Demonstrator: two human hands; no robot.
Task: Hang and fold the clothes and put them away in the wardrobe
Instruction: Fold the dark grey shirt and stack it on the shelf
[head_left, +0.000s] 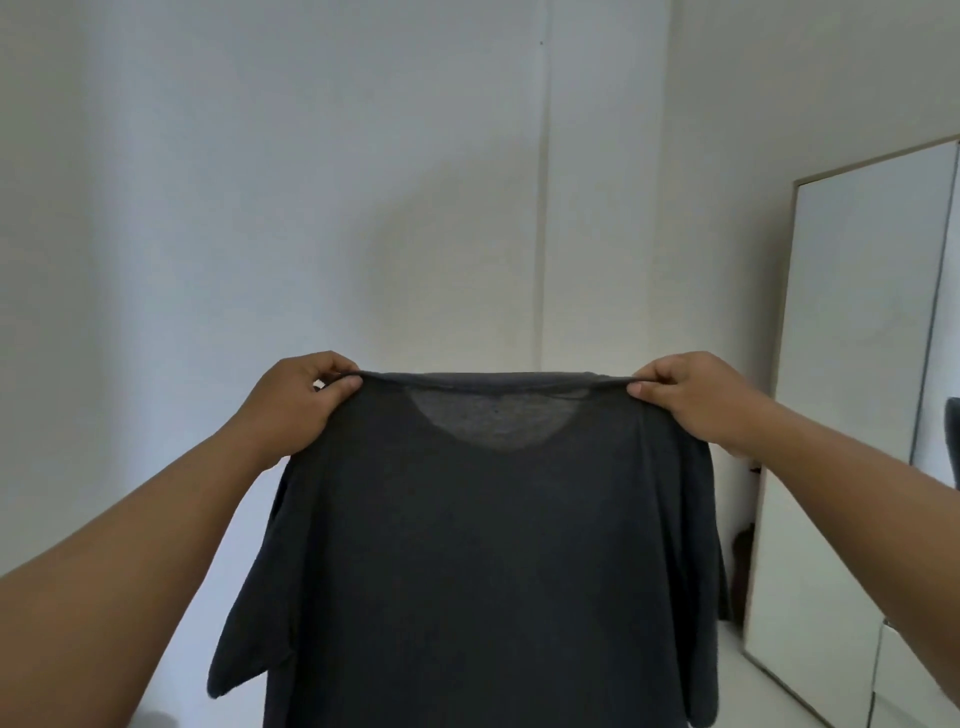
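A dark grey T-shirt (483, 561) hangs spread out in front of me, held up by its shoulders with the neckline at the top. My left hand (298, 402) pinches the left shoulder seam between thumb and fingers. My right hand (696, 397) pinches the right shoulder seam the same way. Both short sleeves droop at the sides, and the shirt's hem is cut off by the bottom edge of the view. The white wardrobe (852, 415) with a light wood frame stands to the right, its doors closed.
A plain white wall (311, 182) fills the background, with a vertical seam (543, 208) running down it. A dark object (743, 571) sits in the gap between the shirt and the wardrobe side. Pale floor shows at the bottom left.
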